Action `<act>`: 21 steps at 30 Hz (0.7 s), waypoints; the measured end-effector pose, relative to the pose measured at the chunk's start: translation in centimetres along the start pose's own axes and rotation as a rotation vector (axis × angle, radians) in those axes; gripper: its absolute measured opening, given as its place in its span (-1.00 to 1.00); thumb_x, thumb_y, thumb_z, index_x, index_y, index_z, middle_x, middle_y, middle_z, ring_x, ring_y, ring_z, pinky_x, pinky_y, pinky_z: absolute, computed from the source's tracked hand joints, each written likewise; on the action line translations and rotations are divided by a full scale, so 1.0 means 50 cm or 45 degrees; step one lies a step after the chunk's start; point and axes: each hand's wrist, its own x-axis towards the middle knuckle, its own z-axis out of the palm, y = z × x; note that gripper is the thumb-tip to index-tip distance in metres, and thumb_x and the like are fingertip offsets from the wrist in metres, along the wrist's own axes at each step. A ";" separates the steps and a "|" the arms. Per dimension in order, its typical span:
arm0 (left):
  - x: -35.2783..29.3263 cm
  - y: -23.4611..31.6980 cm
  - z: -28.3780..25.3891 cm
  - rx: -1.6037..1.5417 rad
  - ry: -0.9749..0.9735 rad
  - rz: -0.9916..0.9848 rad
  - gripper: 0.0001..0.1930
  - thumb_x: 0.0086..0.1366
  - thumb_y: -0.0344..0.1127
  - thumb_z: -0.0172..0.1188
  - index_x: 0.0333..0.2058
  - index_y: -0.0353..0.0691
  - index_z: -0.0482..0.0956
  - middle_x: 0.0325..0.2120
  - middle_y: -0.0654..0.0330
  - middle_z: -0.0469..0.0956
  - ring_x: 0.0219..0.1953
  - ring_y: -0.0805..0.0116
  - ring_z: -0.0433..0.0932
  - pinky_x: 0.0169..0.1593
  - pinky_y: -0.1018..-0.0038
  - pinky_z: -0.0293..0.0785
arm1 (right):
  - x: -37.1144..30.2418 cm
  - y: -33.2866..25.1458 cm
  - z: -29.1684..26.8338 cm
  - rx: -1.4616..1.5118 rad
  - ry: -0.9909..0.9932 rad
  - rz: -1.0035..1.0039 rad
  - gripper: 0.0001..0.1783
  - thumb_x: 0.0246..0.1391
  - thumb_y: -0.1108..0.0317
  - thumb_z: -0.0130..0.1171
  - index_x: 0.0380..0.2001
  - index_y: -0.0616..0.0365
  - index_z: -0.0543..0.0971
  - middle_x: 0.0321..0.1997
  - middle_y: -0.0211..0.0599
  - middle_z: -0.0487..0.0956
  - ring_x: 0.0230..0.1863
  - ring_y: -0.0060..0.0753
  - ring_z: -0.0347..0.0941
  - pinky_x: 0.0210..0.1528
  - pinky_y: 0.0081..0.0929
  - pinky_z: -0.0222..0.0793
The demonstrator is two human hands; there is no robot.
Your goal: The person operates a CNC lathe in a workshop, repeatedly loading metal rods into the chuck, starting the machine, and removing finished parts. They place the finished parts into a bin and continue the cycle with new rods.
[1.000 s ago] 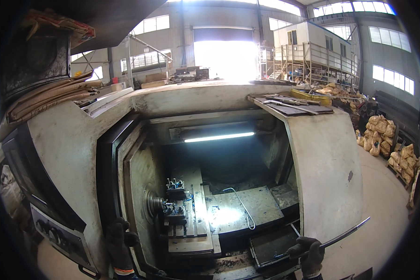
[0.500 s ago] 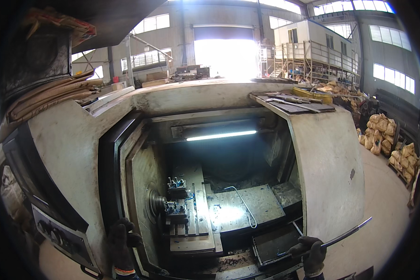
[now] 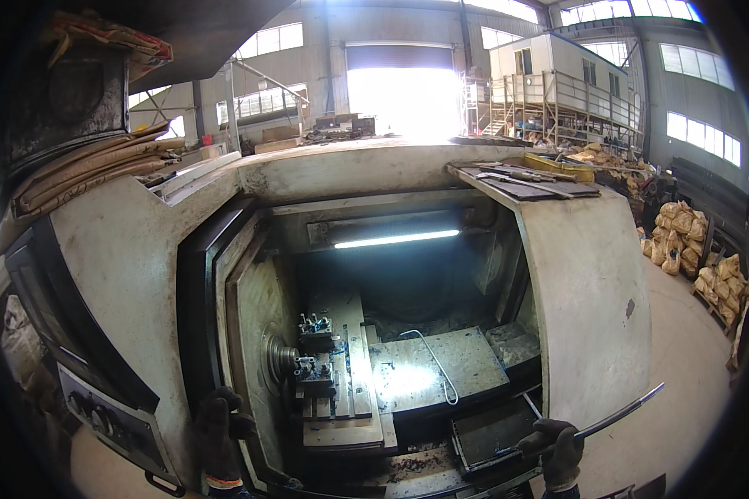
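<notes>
My left hand (image 3: 218,437), in a dark work glove, is at the lower left of the machine opening. Its fingers are curled beside the edge of the sliding door (image 3: 250,366); what they close on, if anything, is hidden. My right hand (image 3: 555,449), also gloved, is closed around a long metal rod (image 3: 616,417) at the lower right of the opening. The rod's shiny tip points up and to the right, outside the machine. Inside the lathe, a round chuck (image 3: 280,356) faces tool holders (image 3: 314,370) on a slotted slide.
A bent white hose (image 3: 429,362) lies over the metal cover (image 3: 474,366). A dark tray (image 3: 493,434) sits near my right hand. Flat tools lie on a board (image 3: 533,185) on the machine top. A control panel (image 3: 112,420) stands at left; filled sacks (image 3: 678,237) are stacked at right.
</notes>
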 end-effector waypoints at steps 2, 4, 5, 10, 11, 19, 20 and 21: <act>-0.001 0.003 0.003 0.003 0.000 0.004 -0.66 0.47 -0.04 0.19 -0.01 -0.18 0.61 -0.30 0.20 0.67 -0.57 0.42 0.66 -0.56 0.54 0.56 | 0.000 0.001 -0.003 -0.010 0.002 0.005 -0.25 0.40 -0.26 -0.15 -0.08 0.35 0.56 -0.49 -0.02 0.67 -0.48 -0.08 0.66 -0.46 -0.25 0.61; -0.001 0.003 0.004 0.014 -0.002 0.009 -0.66 0.47 -0.04 0.19 -0.02 -0.18 0.61 -0.30 0.20 0.67 -0.56 0.43 0.66 -0.56 0.55 0.56 | 0.000 0.003 -0.004 -0.007 0.005 0.005 -0.25 0.41 -0.26 -0.15 -0.07 0.35 0.56 -0.49 -0.02 0.67 -0.49 -0.08 0.66 -0.46 -0.26 0.61; -0.001 0.002 0.004 0.011 -0.008 0.008 -0.66 0.47 -0.04 0.19 -0.02 -0.18 0.61 -0.30 0.21 0.67 -0.56 0.43 0.66 -0.56 0.55 0.56 | 0.001 0.005 -0.004 0.002 0.007 0.002 -0.25 0.41 -0.26 -0.15 -0.07 0.35 0.56 -0.49 -0.02 0.67 -0.49 -0.08 0.66 -0.46 -0.26 0.61; 0.001 0.003 0.005 0.007 -0.012 0.000 -0.67 0.47 -0.05 0.19 -0.02 -0.18 0.61 -0.31 0.22 0.67 -0.57 0.44 0.65 -0.56 0.54 0.56 | 0.003 0.000 0.001 0.019 -0.010 0.003 -0.24 0.41 -0.26 -0.16 -0.07 0.36 0.57 -0.49 -0.02 0.67 -0.49 -0.09 0.66 -0.45 -0.27 0.62; 0.002 0.002 0.004 0.016 -0.010 0.008 -0.67 0.47 -0.06 0.19 -0.02 -0.18 0.61 -0.32 0.22 0.67 -0.57 0.44 0.66 -0.56 0.54 0.56 | 0.003 -0.001 0.000 0.015 -0.027 0.008 -0.24 0.41 -0.26 -0.16 -0.07 0.36 0.57 -0.49 -0.02 0.67 -0.49 -0.09 0.66 -0.45 -0.27 0.62; -0.007 -0.011 0.014 0.125 0.044 0.032 -0.74 0.46 -0.19 0.22 -0.01 -0.21 0.62 -0.30 0.26 0.69 -0.44 0.46 0.68 -0.42 0.58 0.61 | -0.008 -0.001 -0.003 0.015 0.003 0.005 -0.26 0.40 -0.24 -0.12 -0.06 0.36 0.57 -0.48 -0.03 0.67 -0.47 -0.08 0.66 -0.42 -0.24 0.61; 0.002 -0.046 0.025 0.102 0.021 0.064 -0.74 0.46 -0.22 0.21 0.00 -0.22 0.62 -0.27 0.25 0.69 -0.40 0.46 0.68 -0.38 0.57 0.62 | -0.012 -0.002 0.000 -0.006 0.045 -0.009 -0.26 0.39 -0.24 -0.10 -0.05 0.36 0.57 -0.48 -0.04 0.67 -0.46 -0.08 0.66 -0.41 -0.24 0.60; 0.000 -0.079 0.030 0.116 0.041 0.110 -0.75 0.46 -0.25 0.20 0.02 -0.22 0.61 -0.24 0.25 0.69 -0.36 0.47 0.69 -0.34 0.57 0.64 | -0.007 0.003 0.007 0.007 0.048 0.004 -0.27 0.39 -0.24 -0.09 -0.05 0.36 0.57 -0.47 -0.04 0.67 -0.46 -0.08 0.66 -0.40 -0.23 0.60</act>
